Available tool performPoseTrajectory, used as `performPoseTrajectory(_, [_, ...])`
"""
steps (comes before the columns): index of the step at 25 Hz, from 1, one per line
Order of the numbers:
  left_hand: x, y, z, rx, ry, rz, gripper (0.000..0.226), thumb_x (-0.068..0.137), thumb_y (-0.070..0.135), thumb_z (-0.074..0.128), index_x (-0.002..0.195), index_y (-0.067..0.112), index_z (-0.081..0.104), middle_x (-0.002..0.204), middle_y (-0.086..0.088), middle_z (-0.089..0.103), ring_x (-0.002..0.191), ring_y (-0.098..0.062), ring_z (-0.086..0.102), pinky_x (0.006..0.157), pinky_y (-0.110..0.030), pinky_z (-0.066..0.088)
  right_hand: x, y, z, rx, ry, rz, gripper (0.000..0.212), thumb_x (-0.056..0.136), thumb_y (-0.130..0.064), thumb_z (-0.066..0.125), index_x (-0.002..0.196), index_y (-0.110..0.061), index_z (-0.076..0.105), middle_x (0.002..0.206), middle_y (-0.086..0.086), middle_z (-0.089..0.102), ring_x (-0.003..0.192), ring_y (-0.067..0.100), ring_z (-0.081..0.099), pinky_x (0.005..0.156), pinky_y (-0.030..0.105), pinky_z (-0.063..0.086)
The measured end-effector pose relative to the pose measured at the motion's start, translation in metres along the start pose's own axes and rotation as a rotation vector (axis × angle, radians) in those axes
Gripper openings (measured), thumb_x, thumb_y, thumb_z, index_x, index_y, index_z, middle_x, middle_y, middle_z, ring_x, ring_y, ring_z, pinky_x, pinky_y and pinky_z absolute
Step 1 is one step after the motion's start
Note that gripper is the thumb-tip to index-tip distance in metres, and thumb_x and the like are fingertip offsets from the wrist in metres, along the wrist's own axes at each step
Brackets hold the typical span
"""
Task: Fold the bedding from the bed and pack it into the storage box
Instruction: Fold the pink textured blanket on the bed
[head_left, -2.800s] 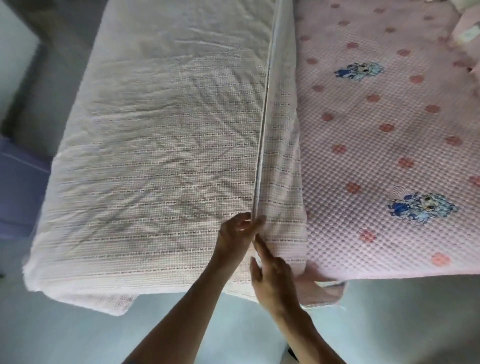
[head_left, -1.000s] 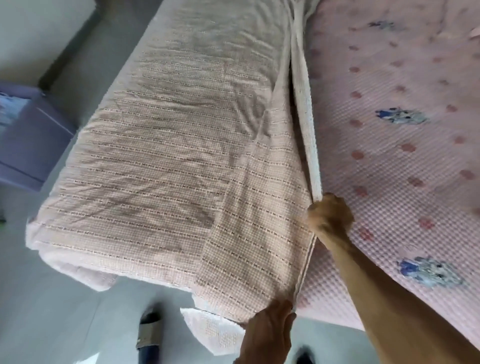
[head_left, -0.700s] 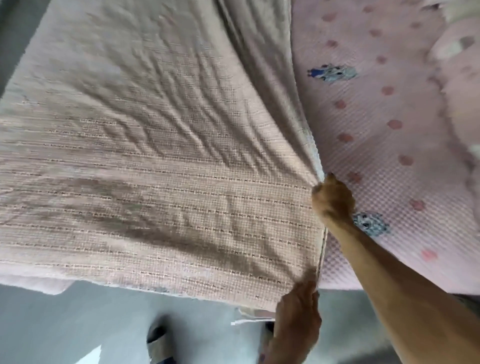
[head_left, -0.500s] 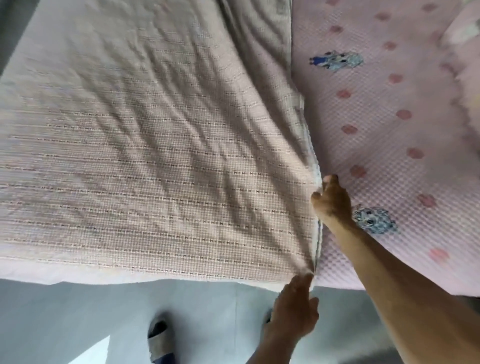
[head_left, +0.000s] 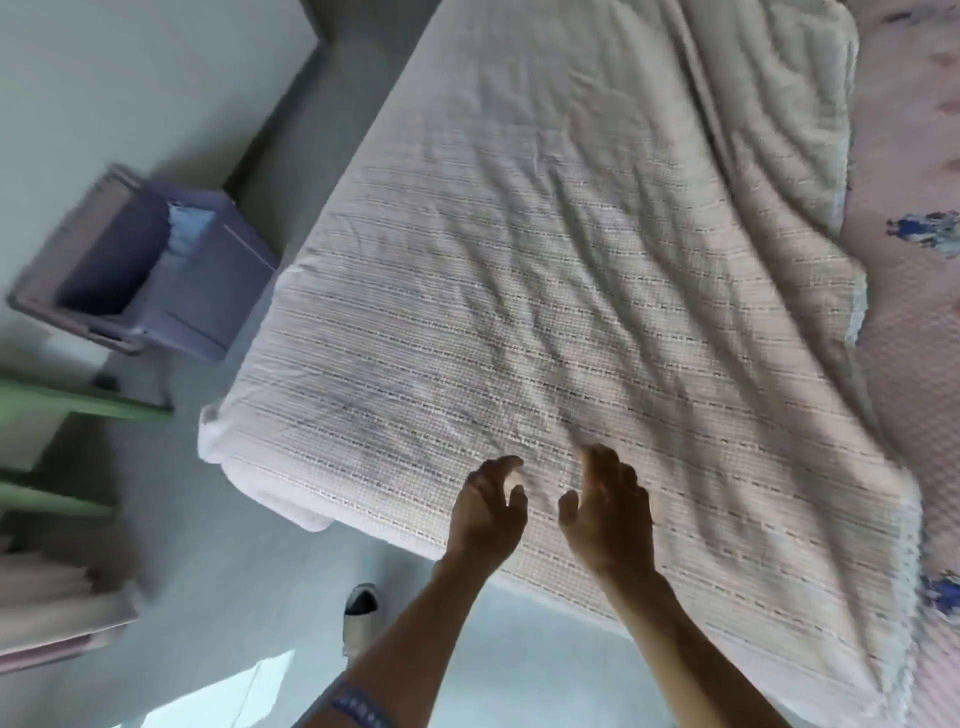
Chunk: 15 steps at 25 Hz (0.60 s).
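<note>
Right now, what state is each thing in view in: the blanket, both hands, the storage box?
blanket: folded over on the bed, wrinkled, not yet packed
left hand: over the blanket's near part, fingers loosely bent, holding nothing
right hand: beside the left, fingers relaxed, holding nothing
storage box: on the floor left of the bed, open; contents unclear through blur
bed sheet: spread flat, bare on the right

Soft daylight, bright patch on the floor (head_left: 249, 686) at lower left, gentle shadows in the blanket (head_left: 571, 291) creases, motion blur throughout, strongest at left edge, wide-angle bending at corners.
</note>
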<state>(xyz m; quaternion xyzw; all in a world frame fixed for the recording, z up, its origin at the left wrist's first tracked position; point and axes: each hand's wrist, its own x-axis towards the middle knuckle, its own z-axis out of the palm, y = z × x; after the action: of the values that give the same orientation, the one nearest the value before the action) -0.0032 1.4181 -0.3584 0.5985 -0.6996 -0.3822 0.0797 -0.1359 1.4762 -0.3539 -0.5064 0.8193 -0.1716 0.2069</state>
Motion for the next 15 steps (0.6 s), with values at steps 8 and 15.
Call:
performPoseTrajectory(8, [0.135, -0.265, -0.233, 0.102, 0.294, -0.113, 0.043, 0.084, 0.020, 0.054, 0.127, 0.018, 0.058, 0.133, -0.005, 0.055, 0.122, -0.029, 0.049, 0.101, -0.047, 0.043, 0.100, -0.292, 0.209, 0.122, -0.257, -0.136, 0.037, 0.086, -0.019, 0.065, 0.121, -0.015, 0.055, 0.118, 0.006, 0.059, 0.109, 0.029, 0.057, 0.090, 0.040, 0.050])
performPoseTrajectory(15, [0.207, -0.463, -0.346, -0.085, -0.030, -0.581, 0.066, 0.091, 0.069, 0.033, 0.138, 0.025, 0.047, 0.143, -0.003, 0.051, 0.131, -0.029, 0.046, 0.111, -0.047, 0.031, 0.141, -0.431, 0.324, -0.042, -0.380, -0.187, 0.052, 0.074, -0.041, 0.073, 0.117, -0.032, 0.045, 0.111, -0.002, 0.046, 0.097, 0.022, 0.054, 0.089, 0.044, 0.045])
